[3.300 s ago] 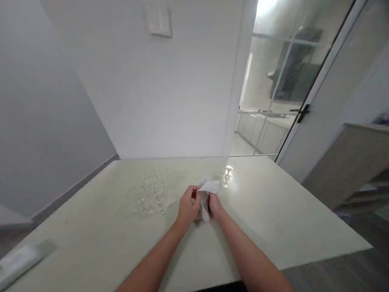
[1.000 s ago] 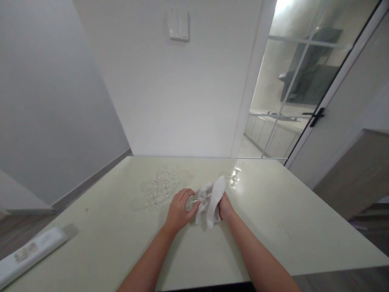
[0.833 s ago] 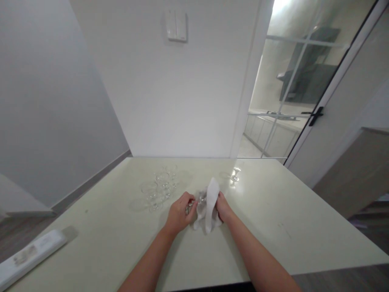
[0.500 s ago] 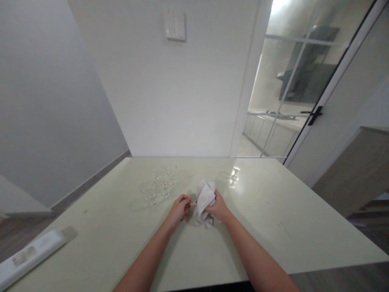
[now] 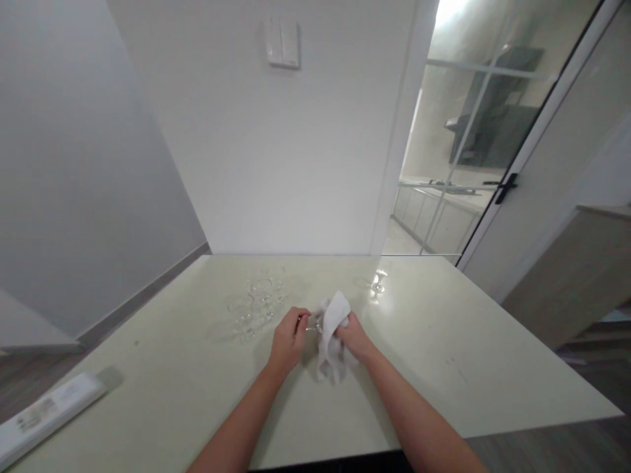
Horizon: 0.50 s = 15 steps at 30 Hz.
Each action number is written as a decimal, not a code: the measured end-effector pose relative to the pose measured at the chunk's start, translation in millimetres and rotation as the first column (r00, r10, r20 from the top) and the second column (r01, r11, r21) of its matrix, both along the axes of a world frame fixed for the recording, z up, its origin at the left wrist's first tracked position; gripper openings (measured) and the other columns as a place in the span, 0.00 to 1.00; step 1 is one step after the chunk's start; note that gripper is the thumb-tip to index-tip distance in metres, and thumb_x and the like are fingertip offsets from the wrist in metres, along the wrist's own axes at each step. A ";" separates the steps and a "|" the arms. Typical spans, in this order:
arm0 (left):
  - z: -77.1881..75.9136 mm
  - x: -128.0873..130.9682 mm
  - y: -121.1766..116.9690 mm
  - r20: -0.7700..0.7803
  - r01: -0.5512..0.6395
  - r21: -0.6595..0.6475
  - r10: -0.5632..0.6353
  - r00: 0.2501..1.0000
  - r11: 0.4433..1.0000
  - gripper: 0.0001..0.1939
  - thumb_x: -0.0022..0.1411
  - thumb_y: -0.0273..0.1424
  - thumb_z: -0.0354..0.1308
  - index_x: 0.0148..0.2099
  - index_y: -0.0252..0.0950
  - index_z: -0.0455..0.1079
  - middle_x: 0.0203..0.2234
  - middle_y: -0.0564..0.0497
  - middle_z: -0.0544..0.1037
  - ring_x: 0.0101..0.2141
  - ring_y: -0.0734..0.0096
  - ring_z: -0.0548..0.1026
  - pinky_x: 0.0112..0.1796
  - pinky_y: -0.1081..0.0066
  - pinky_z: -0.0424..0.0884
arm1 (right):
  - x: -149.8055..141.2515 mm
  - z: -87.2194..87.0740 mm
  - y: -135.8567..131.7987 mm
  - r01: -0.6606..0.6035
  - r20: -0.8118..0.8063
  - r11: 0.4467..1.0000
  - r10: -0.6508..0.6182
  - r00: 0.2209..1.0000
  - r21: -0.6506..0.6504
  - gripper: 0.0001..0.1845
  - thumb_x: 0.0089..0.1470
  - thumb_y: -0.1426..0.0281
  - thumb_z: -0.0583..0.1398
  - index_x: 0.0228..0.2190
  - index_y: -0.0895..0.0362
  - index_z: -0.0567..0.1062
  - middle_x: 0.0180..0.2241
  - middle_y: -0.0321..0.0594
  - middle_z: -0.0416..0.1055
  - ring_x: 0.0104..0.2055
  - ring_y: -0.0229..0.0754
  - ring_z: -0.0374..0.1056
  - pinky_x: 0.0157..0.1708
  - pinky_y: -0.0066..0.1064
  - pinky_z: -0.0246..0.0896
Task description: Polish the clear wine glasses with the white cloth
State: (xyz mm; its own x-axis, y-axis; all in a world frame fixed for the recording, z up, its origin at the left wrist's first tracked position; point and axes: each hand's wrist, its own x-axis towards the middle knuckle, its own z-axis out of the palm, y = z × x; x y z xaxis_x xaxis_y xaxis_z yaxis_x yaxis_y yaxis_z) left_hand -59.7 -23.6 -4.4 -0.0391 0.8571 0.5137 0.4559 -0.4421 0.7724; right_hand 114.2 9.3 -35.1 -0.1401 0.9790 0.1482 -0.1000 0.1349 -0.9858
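Note:
My left hand (image 5: 290, 334) is closed on the stem end of a small clear glass (image 5: 313, 324), which lies sideways between my two hands. A white cloth (image 5: 333, 328) wraps the other end of that glass and hangs down toward the tabletop. My right hand (image 5: 353, 336) grips the cloth from the right, with some fingers tucked into its folds. The glass's bowl is mostly hidden by the cloth. To the left of my left hand stand several clear stemmed glasses (image 5: 263, 299), faint against the table. One more stemmed glass (image 5: 378, 282) stands apart, beyond my right hand.
The pale table (image 5: 424, 368) reaches back to a white wall (image 5: 276, 164). A white box-like object (image 5: 49, 410) with a printed top lies at the table's left front. A glazed door (image 5: 453, 151) with a black handle (image 5: 505, 188) is at the back right.
My left hand has turned slightly on the stem, its back now showing more. The cloth has shifted in my right hand and hangs differently. The view has moved a little.

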 end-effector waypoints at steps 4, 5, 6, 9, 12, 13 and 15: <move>-9.0 -3.1 14.3 0.389 0.087 -0.385 0.076 0.918 0.919 0.10 0.55 0.37 0.51 0.36 0.37 0.68 0.21 0.56 0.66 0.19 0.75 0.63 0.20 0.76 0.56 | 0.5 6.9 -6.6 -0.048 0.153 0.956 0.003 0.988 0.291 0.34 0.34 0.72 0.67 0.47 0.56 0.68 0.41 0.41 0.73 0.41 0.45 0.67 0.48 0.38 0.63; -11.0 -3.4 16.3 0.456 0.154 -0.474 0.092 0.885 0.867 0.11 0.53 0.36 0.52 0.36 0.37 0.67 0.20 0.56 0.65 0.17 0.77 0.60 0.18 0.77 0.52 | 0.4 9.2 -8.3 -0.048 0.179 0.940 -0.015 0.984 0.338 0.33 0.34 0.72 0.66 0.47 0.56 0.68 0.42 0.42 0.72 0.42 0.45 0.66 0.49 0.38 0.62; -12.6 -3.5 17.5 0.506 0.215 -0.534 0.105 0.856 0.818 0.11 0.50 0.36 0.53 0.36 0.36 0.67 0.20 0.57 0.64 0.16 0.79 0.59 0.17 0.78 0.49 | 0.3 11.4 -9.9 -0.045 0.195 0.927 -0.030 0.980 0.371 0.32 0.34 0.72 0.66 0.46 0.56 0.69 0.42 0.42 0.71 0.43 0.46 0.66 0.50 0.38 0.61; -14.9 -2.7 17.2 0.575 0.293 -0.581 0.128 0.808 0.759 0.13 0.46 0.34 0.54 0.36 0.36 0.67 0.20 0.58 0.63 0.15 0.81 0.57 0.17 0.80 0.45 | -0.2 14.6 -12.5 -0.049 0.133 0.932 0.001 0.991 0.359 0.23 0.38 0.72 0.64 0.41 0.55 0.72 0.39 0.41 0.71 0.43 0.47 0.66 0.49 0.38 0.61; -14.4 -1.5 15.9 0.583 0.272 -0.565 0.144 0.799 0.779 0.13 0.45 0.34 0.54 0.36 0.36 0.67 0.19 0.58 0.64 0.15 0.82 0.58 0.17 0.81 0.46 | -2.3 8.3 -9.8 -0.026 -0.027 0.974 0.033 0.999 0.224 0.14 0.44 0.69 0.60 0.37 0.54 0.74 0.34 0.40 0.73 0.42 0.47 0.68 0.48 0.40 0.62; -14.2 -1.2 15.9 0.587 0.262 -0.554 0.148 0.796 0.790 0.13 0.45 0.34 0.54 0.35 0.36 0.67 0.19 0.58 0.64 0.15 0.82 0.58 0.17 0.81 0.46 | -3.4 4.2 -7.9 0.015 -0.069 0.987 -0.004 0.998 0.162 0.13 0.45 0.67 0.59 0.36 0.54 0.75 0.33 0.40 0.74 0.43 0.48 0.69 0.49 0.41 0.62; -14.2 -1.5 16.6 0.608 0.248 -0.531 0.161 0.778 0.810 0.12 0.45 0.34 0.54 0.35 0.36 0.67 0.19 0.58 0.63 0.15 0.82 0.57 0.17 0.81 0.46 | -5.7 -4.3 -3.6 0.125 -0.116 0.992 -0.122 0.986 0.024 0.12 0.46 0.63 0.59 0.34 0.54 0.76 0.34 0.40 0.75 0.47 0.49 0.68 0.51 0.42 0.61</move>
